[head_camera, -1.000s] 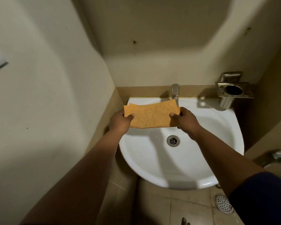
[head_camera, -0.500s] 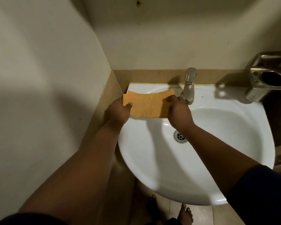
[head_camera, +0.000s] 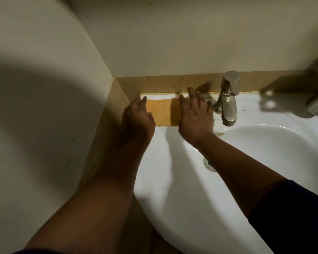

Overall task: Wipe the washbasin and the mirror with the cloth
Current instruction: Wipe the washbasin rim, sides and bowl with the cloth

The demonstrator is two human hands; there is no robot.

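A: We've got the cloth [head_camera: 162, 112] flat on the basin's [head_camera: 173, 208] back-left ledge, right hand [head_camera: 195, 116] pressing it with straight fingers, left hand [head_camera: 140, 118] resting at its edge.

B: Yeah, we could knock the tap [head_camera: 228, 101], it's just beside us. And there's no mirror in sight yet.

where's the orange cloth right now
In the head view, the orange cloth lies flat on the back-left ledge of the washbasin, left of the tap, between the left hand and right hand, which presses on it.
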